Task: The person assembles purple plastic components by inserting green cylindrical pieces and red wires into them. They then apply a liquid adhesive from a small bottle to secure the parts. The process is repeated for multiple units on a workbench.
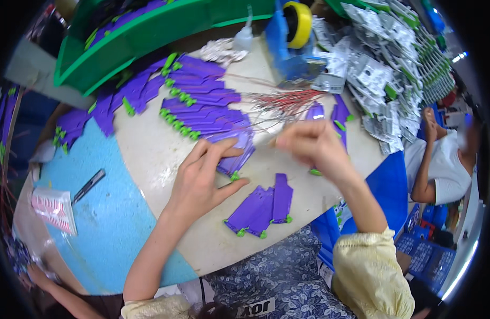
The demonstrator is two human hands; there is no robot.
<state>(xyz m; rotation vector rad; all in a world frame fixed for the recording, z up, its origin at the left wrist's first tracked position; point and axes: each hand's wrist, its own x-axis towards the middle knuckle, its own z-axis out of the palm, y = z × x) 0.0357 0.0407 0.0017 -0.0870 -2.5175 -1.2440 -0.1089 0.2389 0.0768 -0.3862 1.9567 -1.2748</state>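
Observation:
Purple plastic pieces with bright green tips [202, 109] lie overlapped in a long row in the middle of the table. At the near end of that row, my left hand [197, 175] rests its fingertips on a purple piece [243, 151], thumb and fingers spread apart. To the right, my right hand [316, 149] is smeared by motion, with thumb and forefinger pinched together; whatever they hold is too blurred to name. Just beyond it lies a bundle of thin red and dark wires [287, 103]. Several purple pieces [261, 206] lie closer to me, near the table edge.
A green bin [149, 41] stands at the far left, a blue tape dispenser [290, 50] with yellow-cored tape behind the wires. Silvery-white parts [372, 74] are heaped at far right. A black pen-like tool [89, 186] and a pink-white packet [54, 208] lie left. Another person [444, 154] sits right.

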